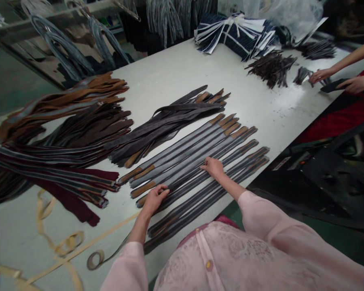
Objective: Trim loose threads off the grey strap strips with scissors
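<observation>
The left hand [154, 198] curls its fingertips over the dark strips [185, 184]; whether it pinches or merely presses cannot be determined. The right hand [212, 166] lies palm down, hiding the lengths beneath it. Far left of that grip, the heaped strips [48, 133] run past the frame edge (ends unseen). Far beyond the right hand, a co-worker's hands [321, 74] are cut off at the forearms; the dark piece [333, 85] beneath them is too small to identify.
</observation>
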Demonstrator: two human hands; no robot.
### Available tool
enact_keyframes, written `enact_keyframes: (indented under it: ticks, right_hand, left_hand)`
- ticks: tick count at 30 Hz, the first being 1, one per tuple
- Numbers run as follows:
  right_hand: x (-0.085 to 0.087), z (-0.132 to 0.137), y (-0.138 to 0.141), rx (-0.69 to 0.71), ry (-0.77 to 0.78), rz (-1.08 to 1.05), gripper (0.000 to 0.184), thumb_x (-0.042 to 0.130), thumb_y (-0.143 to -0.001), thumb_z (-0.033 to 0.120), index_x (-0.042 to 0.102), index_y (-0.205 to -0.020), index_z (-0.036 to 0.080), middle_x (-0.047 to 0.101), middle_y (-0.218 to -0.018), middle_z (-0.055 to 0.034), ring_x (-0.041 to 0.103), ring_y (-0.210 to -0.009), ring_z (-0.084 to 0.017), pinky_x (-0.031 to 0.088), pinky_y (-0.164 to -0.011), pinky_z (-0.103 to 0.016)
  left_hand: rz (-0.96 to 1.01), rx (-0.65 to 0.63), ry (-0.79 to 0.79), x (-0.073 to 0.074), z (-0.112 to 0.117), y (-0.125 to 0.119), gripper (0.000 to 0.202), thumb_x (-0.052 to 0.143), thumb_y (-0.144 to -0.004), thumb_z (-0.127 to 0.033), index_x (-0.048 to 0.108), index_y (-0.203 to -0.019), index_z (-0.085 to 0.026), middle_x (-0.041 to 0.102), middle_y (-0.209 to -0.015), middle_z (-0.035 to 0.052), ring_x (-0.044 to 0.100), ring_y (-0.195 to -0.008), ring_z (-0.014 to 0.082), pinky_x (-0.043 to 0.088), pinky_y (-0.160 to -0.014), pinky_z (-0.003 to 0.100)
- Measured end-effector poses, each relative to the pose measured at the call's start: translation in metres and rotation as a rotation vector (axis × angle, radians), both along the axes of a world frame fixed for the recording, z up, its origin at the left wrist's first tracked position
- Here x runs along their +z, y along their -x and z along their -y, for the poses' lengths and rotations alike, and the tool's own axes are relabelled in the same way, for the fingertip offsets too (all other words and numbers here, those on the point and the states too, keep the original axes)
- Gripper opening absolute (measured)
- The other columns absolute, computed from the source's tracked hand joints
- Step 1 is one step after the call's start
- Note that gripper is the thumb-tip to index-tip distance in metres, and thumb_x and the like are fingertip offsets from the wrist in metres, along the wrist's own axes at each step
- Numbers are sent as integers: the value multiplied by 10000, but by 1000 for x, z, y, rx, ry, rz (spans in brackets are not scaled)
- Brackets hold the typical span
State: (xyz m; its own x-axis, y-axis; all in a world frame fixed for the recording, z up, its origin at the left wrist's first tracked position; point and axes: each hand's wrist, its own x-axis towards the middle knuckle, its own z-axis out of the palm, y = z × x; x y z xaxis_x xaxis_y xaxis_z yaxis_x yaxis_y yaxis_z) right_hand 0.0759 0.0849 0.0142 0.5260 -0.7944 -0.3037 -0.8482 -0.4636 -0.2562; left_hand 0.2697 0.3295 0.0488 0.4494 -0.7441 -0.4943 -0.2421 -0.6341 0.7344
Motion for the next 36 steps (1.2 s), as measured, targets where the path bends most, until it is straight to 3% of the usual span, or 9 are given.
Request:
enact_keyframes:
  ticks: [17, 24, 32, 36]
  right_hand:
    - [2, -3, -1, -27, -16, 11, 307, 602, -644, 522, 592, -732, 227, 633, -738, -5, 562, -729, -167, 317, -553, -234]
    - [9, -5, -4, -29, -37, -36, 315, 606, -643, 512, 603, -744, 214, 624, -729, -13, 552, -715, -158, 306, -544, -229]
    - [6, -8, -4, -36, -17, -39, 297, 605, -641, 500, 600, -743, 221, 612, -707, -3, 544, -696, -154, 289, -529, -228]
    - [5, -11, -4, -37, -2, -37, 291, 605, -653, 481, 597, -795, 228, 622, -744, -3, 553, -722, -156, 306, -547, -229]
  left_hand:
    - [235, 133, -254, -9, -77, -19, 325, 474, -681, -491, 588, -614, -194, 543, -470, -24, 483, -467, 124, 318, -501, 239]
    - [338, 116, -284, -10, -88, -24, 303, 444, -724, -475, 587, -633, -224, 568, -521, -21, 516, -544, 135, 314, -530, 234]
    - [463, 125, -338, -6, -91, -18, 297, 404, -763, -462, 581, -695, -233, 585, -627, 22, 524, -618, 177, 310, -541, 262]
    - [636, 66, -178, -1, -90, -9, 268, 358, -812, -377, 550, -730, -210, 570, -833, 43, 525, -739, 157, 347, -618, 254]
